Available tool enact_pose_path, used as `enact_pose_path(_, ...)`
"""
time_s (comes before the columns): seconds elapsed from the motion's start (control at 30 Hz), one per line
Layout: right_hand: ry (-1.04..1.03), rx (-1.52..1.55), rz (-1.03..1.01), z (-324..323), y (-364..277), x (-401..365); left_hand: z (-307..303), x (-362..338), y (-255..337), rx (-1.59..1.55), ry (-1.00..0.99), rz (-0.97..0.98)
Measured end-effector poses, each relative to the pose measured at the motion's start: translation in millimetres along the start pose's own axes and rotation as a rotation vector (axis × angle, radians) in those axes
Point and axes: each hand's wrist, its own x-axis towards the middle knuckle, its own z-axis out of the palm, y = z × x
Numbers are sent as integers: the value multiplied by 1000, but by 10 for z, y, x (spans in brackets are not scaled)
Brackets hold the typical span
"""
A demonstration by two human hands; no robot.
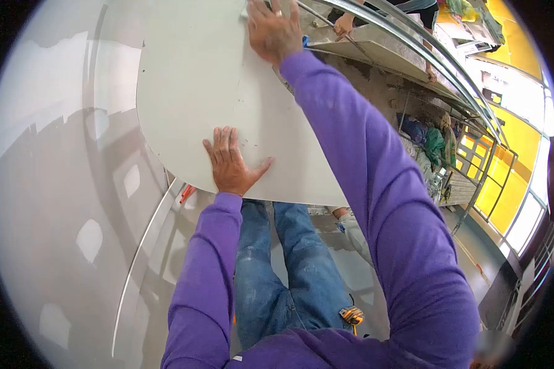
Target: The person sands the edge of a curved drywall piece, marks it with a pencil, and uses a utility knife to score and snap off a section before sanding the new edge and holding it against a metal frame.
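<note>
A large pale board with a rounded corner lies in front of me, its near edge at my thighs. My left hand rests flat on it near that edge, fingers up and thumb spread to the right. At the top of the view, my right hand reaches far along the board's right side. Its fingers are stretched out and partly cut off by the frame. A small whitish piece shows beside those fingertips. Several small dark marks dot the board between the hands.
Metal rails curve past on the right. Beyond them is another person's hand by a plank. Bags and cloths are heaped farther right. A grey wall with white patches stands left. A tape measure hangs at my hip.
</note>
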Motion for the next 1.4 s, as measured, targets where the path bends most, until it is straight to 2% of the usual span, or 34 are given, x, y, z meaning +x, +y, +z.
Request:
enact_pose_path(0.07,6,-280,-156,38,-150,-600,15,-2,-27,-50,41,0)
enact_pose_path(0.1,-40,-278,-234,-5,-261,-962,28,-11,-36,-78,61,-1)
enact_pose_path(0.2,-238,29,-385,-292,-572,-1827,91,-33,-84,-123,140,18)
enact_pose_path(0.3,-230,53,-496,-282,-388,-1651,40,-26,-50,-112,118,6)
enact_pose_path(0.33,-137,-110,-453,-225,-314,-1431,45,-22,-47,-109,119,6)
enact_pose_path(0.43,49,-40,-174,-72,-294,-833,60,-26,-31,-101,119,-2)
enact_pose_path(0.5,-66,-160,-176,5,-588,-1082,31,-30,-17,-101,115,-10)
enact_pose_path(0.53,-86,-91,-217,54,-776,-1368,57,-45,-27,-99,115,-13)
enact_pose_path(0.57,-129,114,-242,34,-894,-1680,88,-69,-55,-96,116,-17)
enact_pose_path(0.6,-231,193,-250,-83,-1001,-1907,104,-84,-88,-91,118,-23)
enact_pose_path(0.7,-231,295,-244,-225,-1002,-1927,128,-87,-103,-77,108,-3)
enact_pose_path(0.83,-217,248,-329,-195,-928,-1808,88,-82,-53,-80,106,6)
enact_pose_path(0.87,-230,317,-333,-157,-864,-1819,76,-83,-66,-62,98,9)
enact_pose_path(1.0,-297,24,-361,-475,-205,-2143,28,-38,-17,-58,81,-7)
enact_pose_path(1.03,-220,-60,-360,-587,85,-2305,6,-19,8,-75,79,-24)
enact_pose_path(1.2,-406,-293,-41,-1467,1233,-3415,3,-2,11,-48,72,-15)
enact_pose_path(1.33,-529,-660,266,-2090,1529,-4218,-14,9,38,-50,55,-22)
enact_pose_path(1.4,-312,-520,541,-2097,1548,-4607,-33,14,53,-45,23,-38)
